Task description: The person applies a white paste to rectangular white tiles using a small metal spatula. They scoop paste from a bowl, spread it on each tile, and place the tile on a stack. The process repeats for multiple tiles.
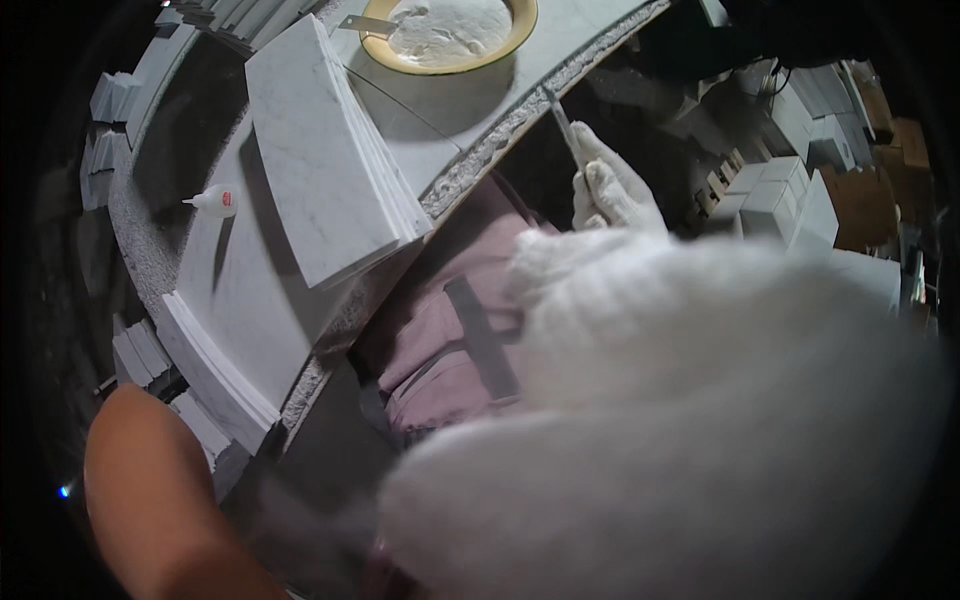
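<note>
While raised, gloved right hand point(610, 190) pinches thin blade point(563, 125) upright.

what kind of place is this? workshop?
Most likely a stone or tile workshop. A stack of white marble slabs lies on a rough bench, a yellow-rimmed bowl of white paste sits near it, and small white blocks are piled at right. A white-gloved hand holds a thin tool.

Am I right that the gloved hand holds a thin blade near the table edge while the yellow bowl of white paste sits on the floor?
Not quite. The head view shows the yellow bowl of white paste on the table, not the floor. The gloved hand does hold a thin blade near the table edge.
</note>
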`<action>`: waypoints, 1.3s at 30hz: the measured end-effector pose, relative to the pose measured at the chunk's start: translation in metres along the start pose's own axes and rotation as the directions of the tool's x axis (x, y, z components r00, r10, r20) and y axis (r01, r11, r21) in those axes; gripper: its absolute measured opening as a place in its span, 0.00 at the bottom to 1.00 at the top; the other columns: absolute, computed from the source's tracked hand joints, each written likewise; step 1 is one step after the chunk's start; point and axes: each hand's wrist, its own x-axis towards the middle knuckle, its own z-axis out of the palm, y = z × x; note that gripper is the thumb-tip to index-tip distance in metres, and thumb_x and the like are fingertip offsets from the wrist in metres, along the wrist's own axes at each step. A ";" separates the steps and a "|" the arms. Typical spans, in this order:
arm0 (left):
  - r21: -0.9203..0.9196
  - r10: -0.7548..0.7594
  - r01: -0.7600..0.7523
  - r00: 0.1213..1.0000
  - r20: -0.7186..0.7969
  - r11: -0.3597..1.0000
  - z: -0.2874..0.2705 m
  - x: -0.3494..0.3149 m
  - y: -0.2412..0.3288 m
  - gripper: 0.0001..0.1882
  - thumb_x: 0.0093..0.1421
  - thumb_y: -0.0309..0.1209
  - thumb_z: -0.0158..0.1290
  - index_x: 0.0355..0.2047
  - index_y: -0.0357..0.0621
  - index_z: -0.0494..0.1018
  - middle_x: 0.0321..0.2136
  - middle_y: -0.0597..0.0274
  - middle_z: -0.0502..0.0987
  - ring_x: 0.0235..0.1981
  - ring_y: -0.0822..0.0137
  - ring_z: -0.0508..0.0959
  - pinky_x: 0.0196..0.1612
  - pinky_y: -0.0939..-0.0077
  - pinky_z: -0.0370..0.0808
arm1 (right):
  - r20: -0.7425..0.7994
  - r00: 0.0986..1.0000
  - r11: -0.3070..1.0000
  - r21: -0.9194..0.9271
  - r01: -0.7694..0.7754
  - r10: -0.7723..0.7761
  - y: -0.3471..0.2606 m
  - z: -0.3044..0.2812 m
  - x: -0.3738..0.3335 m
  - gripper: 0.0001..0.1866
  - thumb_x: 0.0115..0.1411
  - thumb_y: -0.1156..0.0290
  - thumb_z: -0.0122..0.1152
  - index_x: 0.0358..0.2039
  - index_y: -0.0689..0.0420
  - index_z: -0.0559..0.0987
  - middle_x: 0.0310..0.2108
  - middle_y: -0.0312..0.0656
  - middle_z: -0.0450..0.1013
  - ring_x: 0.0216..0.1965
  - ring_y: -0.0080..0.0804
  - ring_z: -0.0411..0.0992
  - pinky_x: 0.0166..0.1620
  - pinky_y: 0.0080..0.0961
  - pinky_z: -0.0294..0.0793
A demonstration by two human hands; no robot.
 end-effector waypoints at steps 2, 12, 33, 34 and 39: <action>0.003 -0.006 0.006 1.000 -0.006 1.000 -0.001 -0.002 0.002 0.10 0.54 0.32 0.59 0.29 0.36 0.79 0.28 0.48 0.78 0.30 0.51 0.81 0.36 0.58 0.78 | 0.082 0.989 0.979 0.154 -0.136 0.125 -0.001 -0.002 -0.003 0.30 0.76 0.63 0.59 0.72 0.63 0.67 0.45 0.28 0.76 0.33 0.08 0.67 0.36 0.09 0.70; 0.219 -0.302 0.276 0.949 0.094 0.936 -0.025 -0.075 0.007 0.10 0.54 0.34 0.59 0.27 0.38 0.78 0.27 0.52 0.77 0.31 0.53 0.79 0.39 0.61 0.77 | 0.054 0.986 0.892 0.420 -0.165 0.157 -0.005 0.017 -0.007 0.28 0.77 0.66 0.56 0.73 0.62 0.66 0.41 0.28 0.77 0.29 0.08 0.67 0.31 0.06 0.67; 0.381 -0.562 0.844 0.536 -0.630 0.378 0.006 -0.264 -0.208 0.32 0.68 0.46 0.55 0.65 0.37 0.72 0.69 0.43 0.68 0.72 0.45 0.64 0.76 0.53 0.53 | 0.174 0.957 0.929 0.255 -0.269 0.230 0.024 -0.009 0.004 0.20 0.74 0.54 0.61 0.56 0.56 0.76 0.36 0.28 0.74 0.23 0.13 0.68 0.25 0.09 0.70; 0.318 -0.598 0.871 0.489 -0.635 0.374 0.004 -0.264 -0.214 0.32 0.69 0.45 0.53 0.66 0.36 0.71 0.70 0.42 0.67 0.73 0.45 0.62 0.77 0.54 0.52 | 0.171 0.957 0.933 0.239 -0.270 0.233 0.027 -0.006 0.004 0.19 0.74 0.54 0.61 0.55 0.55 0.76 0.38 0.29 0.75 0.25 0.14 0.69 0.26 0.10 0.70; 0.281 -0.614 0.698 0.714 -0.336 0.659 0.037 -0.215 -0.129 0.28 0.60 0.46 0.58 0.54 0.38 0.77 0.51 0.47 0.77 0.51 0.48 0.76 0.56 0.53 0.72 | 0.196 0.974 0.983 0.119 -0.141 0.116 0.029 -0.006 0.005 0.14 0.74 0.57 0.62 0.53 0.51 0.76 0.51 0.33 0.75 0.36 0.13 0.68 0.35 0.11 0.72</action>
